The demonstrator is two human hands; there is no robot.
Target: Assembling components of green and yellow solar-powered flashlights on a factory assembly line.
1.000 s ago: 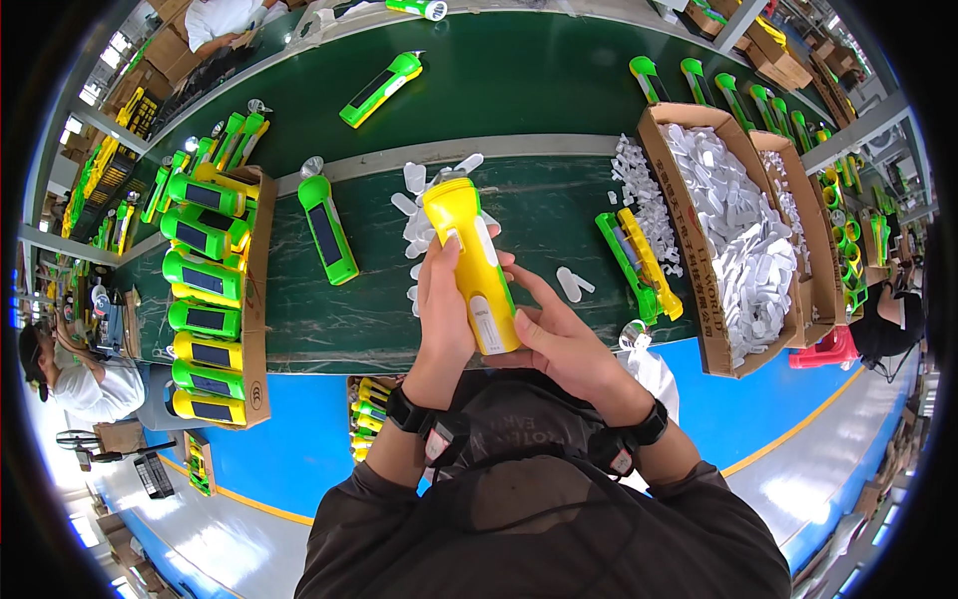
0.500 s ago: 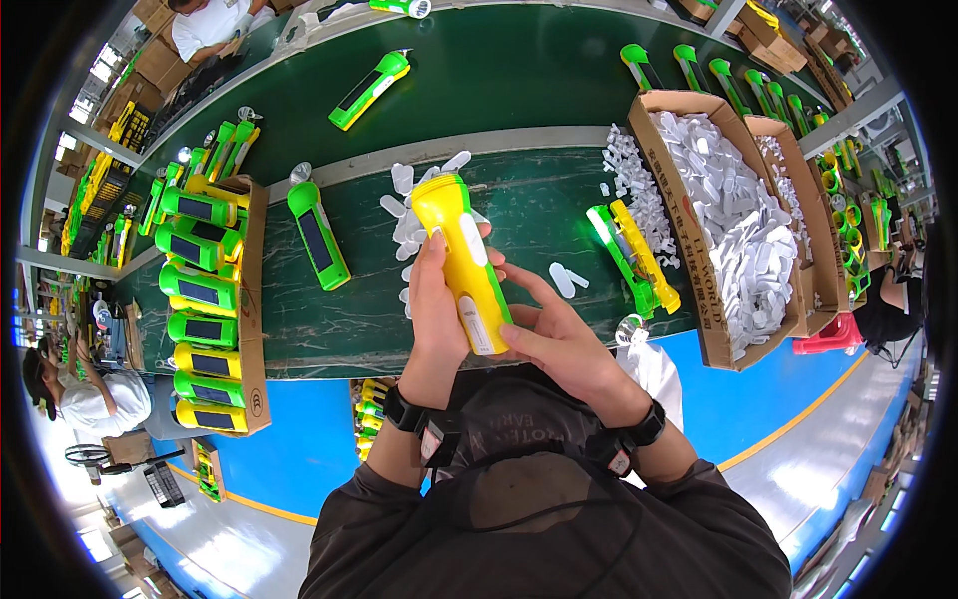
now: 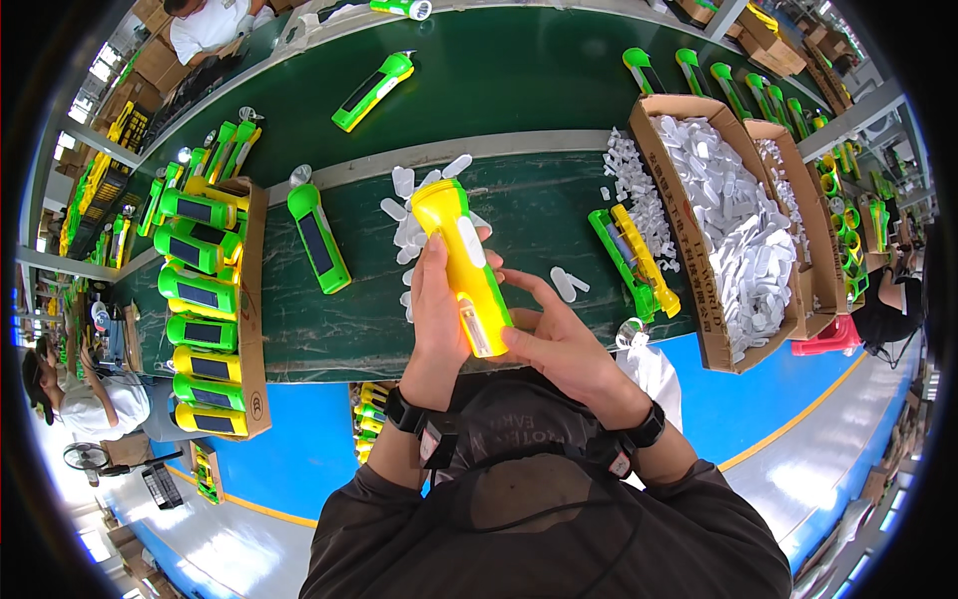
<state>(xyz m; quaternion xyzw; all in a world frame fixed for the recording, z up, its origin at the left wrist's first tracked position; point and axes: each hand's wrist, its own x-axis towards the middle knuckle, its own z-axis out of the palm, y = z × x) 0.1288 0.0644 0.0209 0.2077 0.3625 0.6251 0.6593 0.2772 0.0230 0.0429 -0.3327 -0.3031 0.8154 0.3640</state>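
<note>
Flashlight [image 3: 461, 250] slants between left fingers [image 3: 433, 265] wrapped around its body and right fingers [image 3: 534, 289] closed on its lower edge.

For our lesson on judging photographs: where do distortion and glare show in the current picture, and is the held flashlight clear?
In the head view, the green belt's edges bow into arcs; in the head view, glare whitens the grey floor; in the head view, the held flashlight looks fairly sharp.

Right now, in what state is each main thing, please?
Yellow flashlight housing: held between left hand and right hand.
Split flashlight housing: open, halves side by side.
Green flashlight nearest left hand: lying down, unheld.
Left carton: open, filled with flashlights.
Large right-hand carton: open, heaped with white pieces.
</note>
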